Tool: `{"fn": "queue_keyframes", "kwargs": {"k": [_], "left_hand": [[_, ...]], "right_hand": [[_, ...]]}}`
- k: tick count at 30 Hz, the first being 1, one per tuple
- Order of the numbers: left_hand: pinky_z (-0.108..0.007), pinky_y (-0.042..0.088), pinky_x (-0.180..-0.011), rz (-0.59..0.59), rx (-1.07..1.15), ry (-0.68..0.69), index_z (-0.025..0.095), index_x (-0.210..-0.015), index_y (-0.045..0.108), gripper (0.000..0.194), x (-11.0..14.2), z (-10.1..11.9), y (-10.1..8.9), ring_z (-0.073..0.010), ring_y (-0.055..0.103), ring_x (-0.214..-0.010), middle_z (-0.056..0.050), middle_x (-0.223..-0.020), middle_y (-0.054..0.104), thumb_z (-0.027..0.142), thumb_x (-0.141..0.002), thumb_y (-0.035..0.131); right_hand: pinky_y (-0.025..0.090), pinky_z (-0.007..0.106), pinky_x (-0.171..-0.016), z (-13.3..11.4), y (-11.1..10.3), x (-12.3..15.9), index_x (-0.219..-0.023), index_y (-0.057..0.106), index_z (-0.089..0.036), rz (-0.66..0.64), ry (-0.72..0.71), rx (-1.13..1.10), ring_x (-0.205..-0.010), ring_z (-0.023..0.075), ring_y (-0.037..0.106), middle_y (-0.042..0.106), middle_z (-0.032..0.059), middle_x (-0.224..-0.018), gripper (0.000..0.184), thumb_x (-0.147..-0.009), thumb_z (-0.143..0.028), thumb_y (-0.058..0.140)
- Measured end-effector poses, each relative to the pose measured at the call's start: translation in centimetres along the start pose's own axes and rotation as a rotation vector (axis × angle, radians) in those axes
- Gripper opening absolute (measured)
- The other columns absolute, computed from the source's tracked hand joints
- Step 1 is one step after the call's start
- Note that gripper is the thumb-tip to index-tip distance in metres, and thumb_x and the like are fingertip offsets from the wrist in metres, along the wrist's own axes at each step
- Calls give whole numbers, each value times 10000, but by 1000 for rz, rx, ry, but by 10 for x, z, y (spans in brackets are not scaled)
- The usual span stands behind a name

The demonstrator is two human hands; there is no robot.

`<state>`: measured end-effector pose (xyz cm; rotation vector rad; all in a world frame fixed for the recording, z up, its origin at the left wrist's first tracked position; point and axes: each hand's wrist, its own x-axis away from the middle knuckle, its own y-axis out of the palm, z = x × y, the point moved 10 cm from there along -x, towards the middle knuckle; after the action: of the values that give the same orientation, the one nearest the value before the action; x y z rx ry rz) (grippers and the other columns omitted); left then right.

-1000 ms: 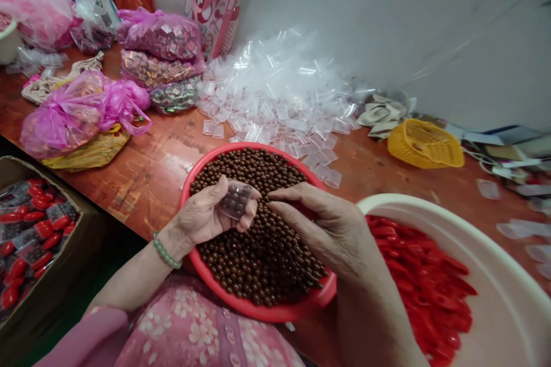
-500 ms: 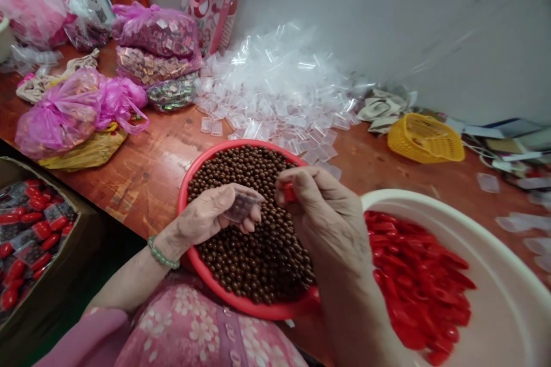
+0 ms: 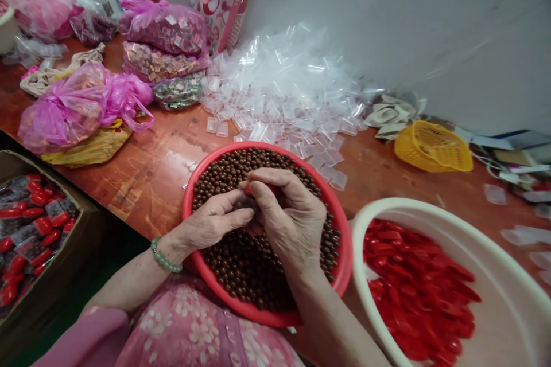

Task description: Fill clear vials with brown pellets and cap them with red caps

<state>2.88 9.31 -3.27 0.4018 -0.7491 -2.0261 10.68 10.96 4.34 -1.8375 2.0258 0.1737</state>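
Both hands meet above a red basin [image 3: 346, 241] full of small round brown balls [image 3: 241, 275]. My left hand [image 3: 210, 221], with a green bead bracelet at the wrist, is closed on a small clear plastic box [image 3: 244, 202] holding dark balls. Mostly hidden behind the fingers, the box shows only in part. My right hand [image 3: 293, 212] pinches a red plastic cap [image 3: 263, 188] at the box's end. Whether the cap is seated on the box I cannot tell.
Right of the basin stands a white tub [image 3: 365, 215] of red caps [image 3: 417, 287]. Behind lies a heap of clear plastic boxes [image 3: 284, 92]. A yellow basket [image 3: 433, 148] sits at the right, pink bags [image 3: 163, 28] at the left. A carton [image 3: 81, 229] of filled, red-capped boxes is at lower left.
My right hand has moved left with the red cap, from beside the basin's right rim to the box in my left hand. The view has shifted slightly.
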Motion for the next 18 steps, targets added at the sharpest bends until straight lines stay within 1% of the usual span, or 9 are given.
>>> {"fn": "queue_keyframes", "kwargs": {"k": [2,5,7,9,12,15,16,18], "left_hand": [[-238,457,-754,6,13,1,145,-994,673,317,1,1,-1,-89,543,-743,-9,-837,590,418,-837,707],[-230,456,-723,27,-2,0,135,-934,660,329,1,4,-3,-93,547,-728,-4,-791,573,442,-827,709],[-235,461,-726,31,-34,-12,130,-923,653,342,0,5,-3,-101,551,-738,-8,-792,572,457,-831,698],[-248,467,-754,34,-80,-14,128,-941,645,334,-1,7,-1,-107,545,-759,-11,-812,573,444,-840,686],[-258,458,-810,63,-152,7,131,-1002,629,286,-3,11,-1,-113,534,-822,-16,-880,582,376,-859,663],[-258,446,-810,78,-198,11,134,-1006,618,237,-5,12,-1,-112,525,-823,-14,-889,580,331,-875,630],[-257,445,-795,72,-204,8,136,-984,615,225,-6,12,-1,-109,521,-802,-10,-869,573,333,-875,628],[-256,444,-747,48,-183,-5,139,-932,600,240,-6,10,0,-104,516,-750,-1,-818,558,366,-867,638]], "right_hand": [[575,310,-757,0,0,2,-949,709,-232,-17,-5,-4,-832,156,686,697,23,-937,91,-885,-228,645],[584,307,-775,0,0,4,-996,722,-251,-64,3,-12,-890,160,694,714,25,-988,135,-894,-220,639],[589,277,-713,5,0,5,-1008,728,-264,-66,47,-29,-874,155,701,724,20,-1002,146,-888,-226,653],[594,261,-685,12,-1,6,-1011,730,-266,-47,96,-64,-858,152,713,731,18,-1012,145,-887,-238,661],[609,293,-786,17,-1,7,-1014,730,-260,-9,121,-111,-898,160,727,737,15,-1022,142,-889,-243,665],[611,314,-839,15,-3,6,-994,737,-253,37,90,-95,-912,165,731,746,13,-1004,135,-869,-234,689],[613,315,-839,14,-4,6,-983,739,-251,49,77,-87,-911,166,731,749,14,-996,132,-860,-229,698],[626,289,-754,15,-5,6,-976,738,-250,60,84,-101,-879,168,737,753,17,-984,126,-856,-230,702]]}}
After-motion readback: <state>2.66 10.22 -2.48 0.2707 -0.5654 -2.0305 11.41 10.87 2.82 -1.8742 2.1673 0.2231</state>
